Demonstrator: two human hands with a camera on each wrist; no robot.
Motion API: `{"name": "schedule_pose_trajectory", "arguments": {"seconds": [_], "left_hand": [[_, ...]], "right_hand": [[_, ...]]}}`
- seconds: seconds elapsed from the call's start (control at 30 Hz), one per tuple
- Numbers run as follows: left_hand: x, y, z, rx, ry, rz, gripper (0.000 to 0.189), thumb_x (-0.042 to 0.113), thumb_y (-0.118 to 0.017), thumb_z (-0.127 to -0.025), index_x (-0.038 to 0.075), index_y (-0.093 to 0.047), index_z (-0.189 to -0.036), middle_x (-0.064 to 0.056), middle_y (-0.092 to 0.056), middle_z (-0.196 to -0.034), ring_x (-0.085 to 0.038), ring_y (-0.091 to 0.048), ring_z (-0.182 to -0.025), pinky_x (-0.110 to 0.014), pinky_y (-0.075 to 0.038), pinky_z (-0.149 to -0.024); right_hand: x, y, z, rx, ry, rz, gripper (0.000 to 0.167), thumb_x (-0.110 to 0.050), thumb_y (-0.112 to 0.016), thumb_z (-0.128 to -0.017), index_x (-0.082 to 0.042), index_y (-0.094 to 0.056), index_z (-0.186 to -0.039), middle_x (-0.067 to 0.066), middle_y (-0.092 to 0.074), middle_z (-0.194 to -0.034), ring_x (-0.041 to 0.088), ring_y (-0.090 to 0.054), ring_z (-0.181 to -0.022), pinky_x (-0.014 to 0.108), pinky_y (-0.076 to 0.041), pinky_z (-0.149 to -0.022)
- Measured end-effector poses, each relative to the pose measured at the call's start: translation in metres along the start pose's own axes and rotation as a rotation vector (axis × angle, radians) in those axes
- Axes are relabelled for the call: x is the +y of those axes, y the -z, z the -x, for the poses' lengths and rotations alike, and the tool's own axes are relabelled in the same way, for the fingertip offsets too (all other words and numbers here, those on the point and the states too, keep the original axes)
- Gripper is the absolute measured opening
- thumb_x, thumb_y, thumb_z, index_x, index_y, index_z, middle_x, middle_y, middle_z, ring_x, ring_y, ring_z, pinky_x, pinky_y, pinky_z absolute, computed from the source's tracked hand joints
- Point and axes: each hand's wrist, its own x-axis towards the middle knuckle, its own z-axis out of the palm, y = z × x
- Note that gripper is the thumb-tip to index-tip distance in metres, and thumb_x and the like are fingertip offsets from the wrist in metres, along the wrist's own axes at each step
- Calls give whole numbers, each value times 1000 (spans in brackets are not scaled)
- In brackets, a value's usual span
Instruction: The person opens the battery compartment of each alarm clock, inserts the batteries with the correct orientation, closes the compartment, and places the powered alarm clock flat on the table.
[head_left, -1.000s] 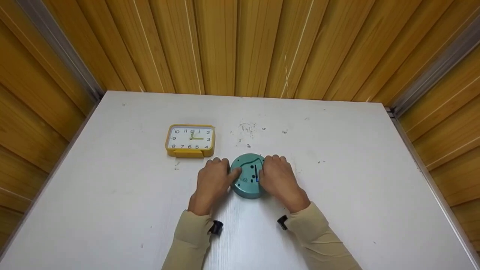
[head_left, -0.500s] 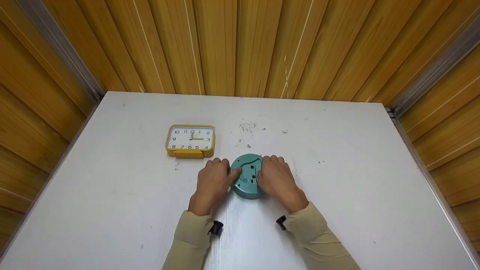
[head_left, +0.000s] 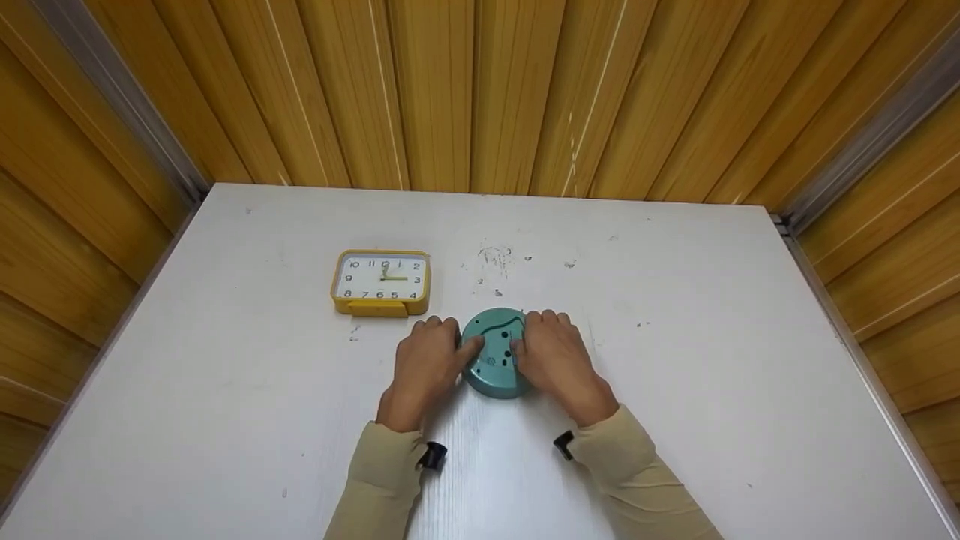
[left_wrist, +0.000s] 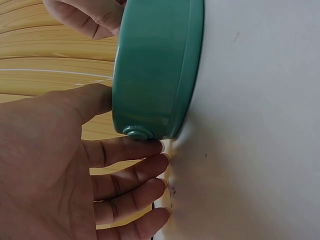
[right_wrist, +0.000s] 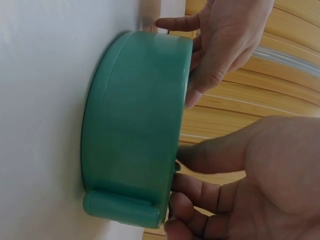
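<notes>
A round teal clock [head_left: 495,375] lies back side up on the white table, small holes and a curved groove showing on its back. My left hand [head_left: 426,364] holds its left edge, thumb on the back and fingers against the side by a round button [left_wrist: 137,132]. From the right, my right hand [head_left: 556,360] grips the clock with curled fingers; its thumb presses on the back near a narrow slot, largely covering it. In the right wrist view, the fingertips touch the back beside a protruding bar [right_wrist: 120,209] on the rim. Exactly what lies under them is hidden.
A yellow rectangular alarm clock [head_left: 381,281] stands face up to the left and behind the teal one. The white table [head_left: 675,337] has dark smudges behind the teal clock. Wood-patterned panels [head_left: 480,97] border the table at the back and sides.
My right hand has shifted slightly left and its thumb has slid inward over the back, covering the slot and a blue piece visible earlier. My left hand and both clocks stay put.
</notes>
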Motion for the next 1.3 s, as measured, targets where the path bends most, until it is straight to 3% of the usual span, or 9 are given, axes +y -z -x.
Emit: {"name": "schedule_pose_trajectory", "arguments": {"seconds": [0.23,0.5,0.77,1.03,1.3], "left_hand": [[1,1,1,-4,0,-13,48,48,-64,-105,2,-73,-113,-7,-60,-92,-25,-57,-91,-44,-55,-80],[-1,1,2,-7,6,-6,49,49,-64,-105,1,-72,-114,-8,-60,-93,-26,-56,-91,-45,-54,-81],[-1,0,1,-14,7,10,49,48,-63,-105,1,-72,-117,-8,-60,-95,-26,-55,-92,-45,-53,-82],[-1,0,-1,-24,11,19,49,48,-64,-105,2,-72,-117,-8,-60,-96,-26,-55,-93,-44,-53,-83],[-2,-1,0,-1,-13,-7,45,47,-65,-105,3,-72,-107,-6,-58,-89,-25,-56,-89,-44,-53,-78]], "right_hand": [[4,1,2,84,67,13,26,-13,-73,-100,10,-64,-109,19,-61,-95,34,-53,-89,48,-49,-82],[13,6,-1,57,173,5,14,-10,-73,-100,1,-65,-100,11,-54,-94,30,-49,-91,45,-48,-83],[28,8,-5,72,338,45,8,-10,-71,-102,-3,-69,-105,8,-58,-103,28,-51,-96,44,-49,-87],[37,9,-8,76,361,14,11,-13,-74,-100,-5,-68,-104,7,-58,-107,26,-52,-98,41,-50,-89],[37,6,-8,76,379,58,17,-16,-76,-99,-4,-67,-106,10,-57,-111,29,-51,-102,45,-49,-92]]}}
